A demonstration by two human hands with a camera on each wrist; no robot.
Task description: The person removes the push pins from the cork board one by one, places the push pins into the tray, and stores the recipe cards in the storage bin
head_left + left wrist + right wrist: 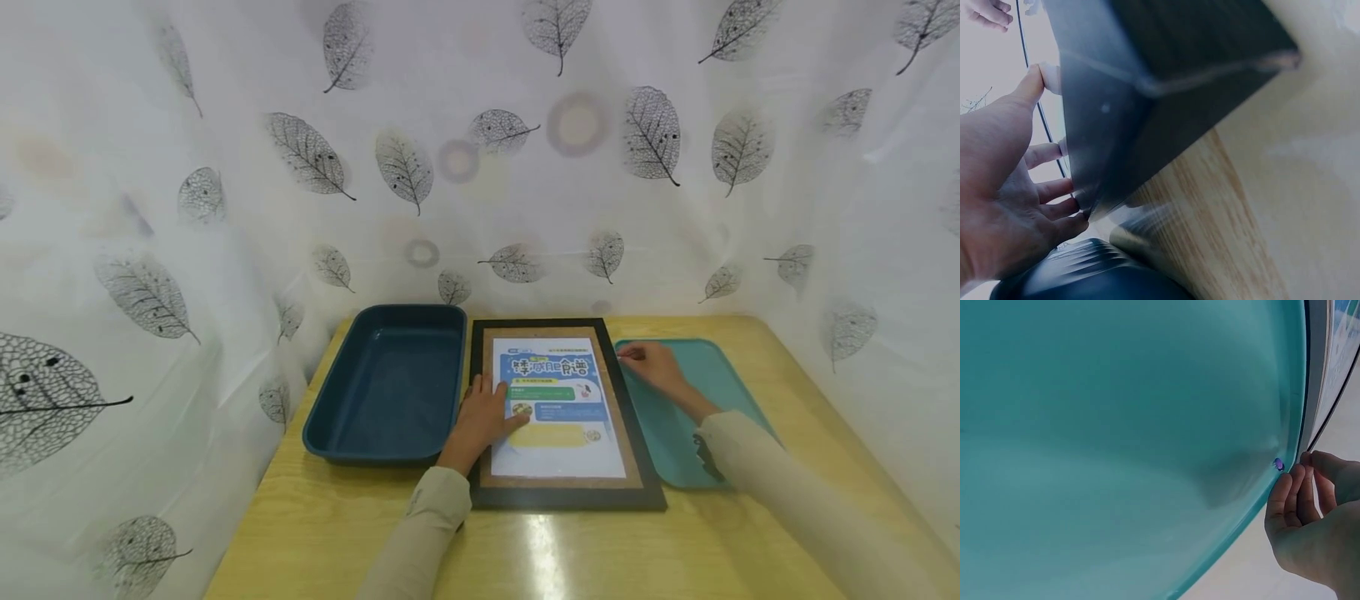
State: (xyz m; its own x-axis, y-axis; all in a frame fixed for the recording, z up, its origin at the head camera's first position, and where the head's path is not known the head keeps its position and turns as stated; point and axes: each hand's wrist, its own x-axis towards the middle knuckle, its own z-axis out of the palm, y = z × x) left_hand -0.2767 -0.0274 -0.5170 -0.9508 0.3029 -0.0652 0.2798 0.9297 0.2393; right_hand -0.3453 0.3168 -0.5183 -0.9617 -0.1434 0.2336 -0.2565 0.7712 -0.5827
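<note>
A printed sheet (558, 462) lies on a cork board with a black frame (570, 498). My left hand (482, 415) rests on the board's left side, fingers spread and some tips on the sheet; in the left wrist view, this hand (1016, 181) reaches over the frame's edge. My right hand (660, 371) is at the board's right edge, over the upper left of the teal tray (675, 450). Its thumb and forefinger pinch a tiny pin-like object, mostly hidden by the fingertips. A small purple piece (1279, 464) lies inside the tray's rim, close to my right hand (1316, 506).
A deep dark-blue basin (382, 458) stands left of the board, close to my left wrist. Everything stands on a yellow wooden table (315, 533). A white curtain with leaf prints (405, 250) hangs behind the table and at both sides.
</note>
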